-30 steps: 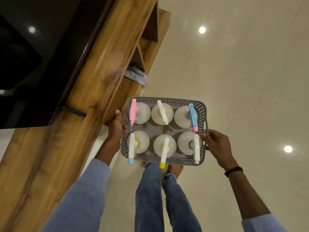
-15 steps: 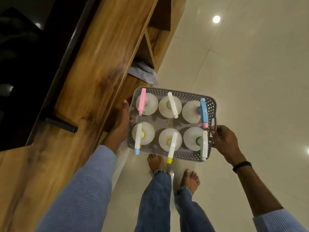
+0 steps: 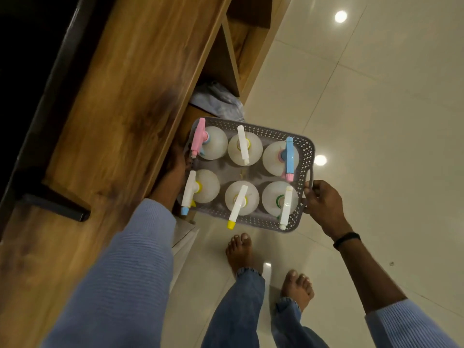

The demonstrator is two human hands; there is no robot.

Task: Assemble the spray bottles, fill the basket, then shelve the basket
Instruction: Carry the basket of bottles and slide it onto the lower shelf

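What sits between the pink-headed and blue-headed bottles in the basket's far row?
In the head view, one white-headed bottle stands between the pink-headed bottle and the blue-headed bottle, inside the basket.

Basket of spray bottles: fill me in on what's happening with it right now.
A person carries the grey basket with both hands: the left hand holds its left end, and the right hand grips the handle on its right end. Six spray bottles stand inside in two rows of three, each with its trigger head on. The basket is in the air beside the wooden shelf unit, close to a lower compartment where a crumpled cloth lies. It is not yet on a shelf.
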